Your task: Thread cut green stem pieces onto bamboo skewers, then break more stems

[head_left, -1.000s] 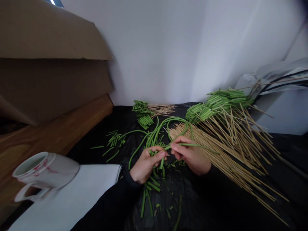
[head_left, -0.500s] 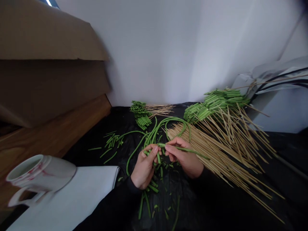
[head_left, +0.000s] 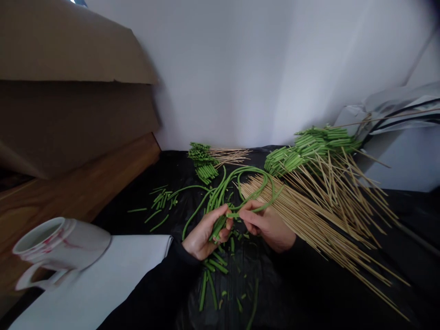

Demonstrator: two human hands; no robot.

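My left hand (head_left: 205, 231) is curled round a bunch of cut long bean pieces (head_left: 219, 227), which partly show between its fingers. Beside it, my right hand (head_left: 266, 224) pinches a whole long bean (head_left: 275, 196) close to one end. That end reaches across to the left fingertips, and the rest loops up and away to the right. More uncut long beans (head_left: 220, 190) lie in curved strands just beyond the hands. Short cut pieces (head_left: 218, 263) and scraps are scattered beneath on the black sheet (head_left: 271, 293).
Bare bamboo skewers (head_left: 309, 215) lie at right. Skewered green bundles stand behind: a small one (head_left: 202, 160) and a larger pile (head_left: 312, 146). At left are a mug (head_left: 65, 243) on a white folded sheet (head_left: 137, 256), loose pieces (head_left: 160, 199) and a cardboard box (head_left: 75, 105).
The bean in my right hand now loops upward, where one stretched rightward over the skewers before. My left hand has turned, and its pieces lie more bunched in the palm.
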